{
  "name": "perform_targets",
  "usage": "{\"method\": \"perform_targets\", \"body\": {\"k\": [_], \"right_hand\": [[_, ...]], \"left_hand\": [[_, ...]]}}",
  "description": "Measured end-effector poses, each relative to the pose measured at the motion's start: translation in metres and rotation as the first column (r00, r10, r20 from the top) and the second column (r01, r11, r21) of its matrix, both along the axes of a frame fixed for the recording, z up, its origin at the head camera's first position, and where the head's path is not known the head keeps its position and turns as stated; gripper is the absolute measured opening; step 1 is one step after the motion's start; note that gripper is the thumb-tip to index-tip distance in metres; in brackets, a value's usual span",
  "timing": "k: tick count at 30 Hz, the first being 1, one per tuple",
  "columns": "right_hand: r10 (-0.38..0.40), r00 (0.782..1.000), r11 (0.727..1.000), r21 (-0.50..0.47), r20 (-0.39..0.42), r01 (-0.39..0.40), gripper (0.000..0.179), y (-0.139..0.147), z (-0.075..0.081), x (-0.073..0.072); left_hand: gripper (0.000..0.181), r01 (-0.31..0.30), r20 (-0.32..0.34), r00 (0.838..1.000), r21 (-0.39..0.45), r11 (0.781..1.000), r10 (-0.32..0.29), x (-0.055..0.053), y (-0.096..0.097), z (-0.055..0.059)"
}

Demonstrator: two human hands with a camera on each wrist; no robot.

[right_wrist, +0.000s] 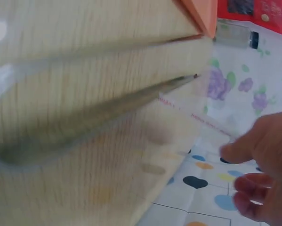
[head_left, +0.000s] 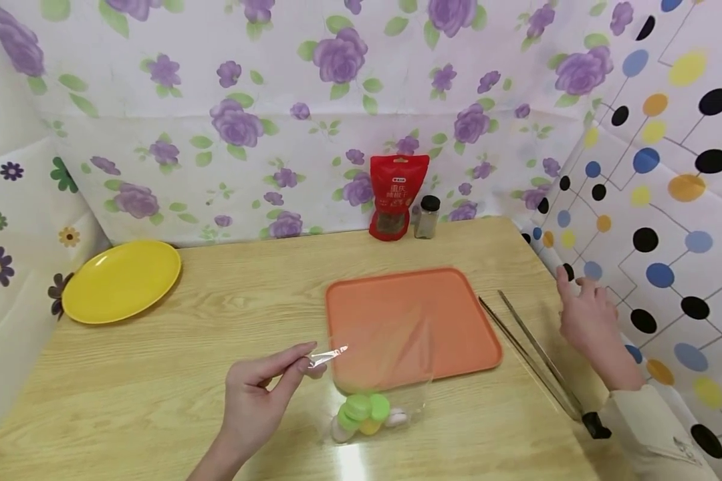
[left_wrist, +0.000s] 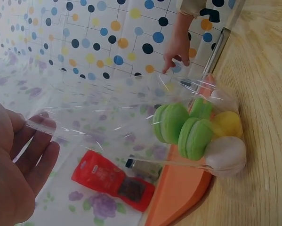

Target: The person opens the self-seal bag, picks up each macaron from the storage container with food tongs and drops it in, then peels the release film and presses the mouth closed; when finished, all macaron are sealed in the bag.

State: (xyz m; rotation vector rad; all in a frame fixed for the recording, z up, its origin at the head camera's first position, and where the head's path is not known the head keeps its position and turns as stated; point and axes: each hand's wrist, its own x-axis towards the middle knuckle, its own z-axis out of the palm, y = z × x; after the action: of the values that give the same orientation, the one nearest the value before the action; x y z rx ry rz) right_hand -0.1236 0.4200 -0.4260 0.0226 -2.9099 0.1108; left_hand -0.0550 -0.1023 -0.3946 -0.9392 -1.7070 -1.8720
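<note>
My left hand (head_left: 261, 394) pinches the gathered mouth of a clear plastic bag (left_wrist: 103, 122) between thumb and fingers. Green macarons (left_wrist: 173, 123), a yellow one (left_wrist: 227, 124) and pale ones (left_wrist: 225, 155) lie at the bottom of the bag, low over the tabletop. Over at the right edge of the table, my right hand (head_left: 589, 321) hovers with its fingers apart and loosely bent. A thin clear strip with red print (right_wrist: 195, 115) is near its fingertips in the right wrist view; whether it touches them I cannot tell. Long metal tongs (head_left: 535, 354) lie beside this hand.
An orange tray (head_left: 409, 314) lies behind the bag. At the back stand a red pouch (head_left: 397, 194) and a small black-capped jar (head_left: 427, 217). A yellow plate (head_left: 123, 280) sits at the far left. Patterned cloth walls (head_left: 668, 200) enclose the table.
</note>
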Motion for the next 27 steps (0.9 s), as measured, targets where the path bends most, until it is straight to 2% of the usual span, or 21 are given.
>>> {"method": "perform_targets", "body": {"k": [2, 4, 9, 13, 16, 19, 22, 25, 27], "right_hand": [[0.052, 0.995, 0.999, 0.000, 0.091, -0.052, 0.094, 0.000, -0.002, -0.003], [0.124, 0.982, 0.992, -0.020, 0.144, -0.122, 0.096, 0.001, -0.006, -0.006], [0.239, 0.959, 0.970, -0.090, 0.151, -0.228, 0.077, 0.002, -0.022, -0.015], [0.275, 0.960, 0.956, -0.122, 0.055, -0.267, 0.062, 0.003, -0.028, -0.018], [0.287, 0.958, 0.941, -0.190, 0.011, -0.280, 0.057, 0.001, -0.027, -0.019], [0.271, 0.962, 0.928, -0.273, 0.021, -0.255, 0.062, -0.004, -0.023, -0.019], [0.245, 0.970, 0.929, -0.291, 0.011, -0.231, 0.071, -0.007, -0.021, -0.020], [0.239, 0.967, 0.929, -0.272, -0.083, -0.253, 0.065, -0.010, -0.022, -0.019], [0.240, 0.954, 0.924, -0.258, -0.180, -0.281, 0.056, -0.012, -0.023, -0.019]], "left_hand": [[0.027, -0.007, 0.003, 1.000, -0.001, 1.000, 0.007, 0.002, -0.001, 0.000], [0.025, -0.006, -0.002, 1.000, 0.004, 1.000, 0.006, 0.003, -0.002, -0.001], [0.023, 0.003, -0.015, 1.000, 0.021, 1.000, -0.002, 0.002, -0.002, -0.002], [0.022, 0.015, -0.022, 1.000, 0.025, 1.000, -0.015, 0.000, -0.001, -0.002], [0.022, 0.018, -0.026, 1.000, 0.023, 1.000, -0.017, -0.001, 0.001, -0.002], [0.021, 0.012, -0.023, 1.000, 0.021, 1.000, -0.012, -0.001, 0.002, -0.002], [0.022, 0.008, -0.016, 1.000, 0.016, 1.000, -0.008, -0.002, 0.003, -0.002], [0.022, 0.006, -0.009, 1.000, 0.010, 1.000, -0.006, -0.002, 0.004, -0.002], [0.023, 0.005, -0.009, 1.000, 0.009, 1.000, -0.004, -0.002, 0.004, -0.003]]}}
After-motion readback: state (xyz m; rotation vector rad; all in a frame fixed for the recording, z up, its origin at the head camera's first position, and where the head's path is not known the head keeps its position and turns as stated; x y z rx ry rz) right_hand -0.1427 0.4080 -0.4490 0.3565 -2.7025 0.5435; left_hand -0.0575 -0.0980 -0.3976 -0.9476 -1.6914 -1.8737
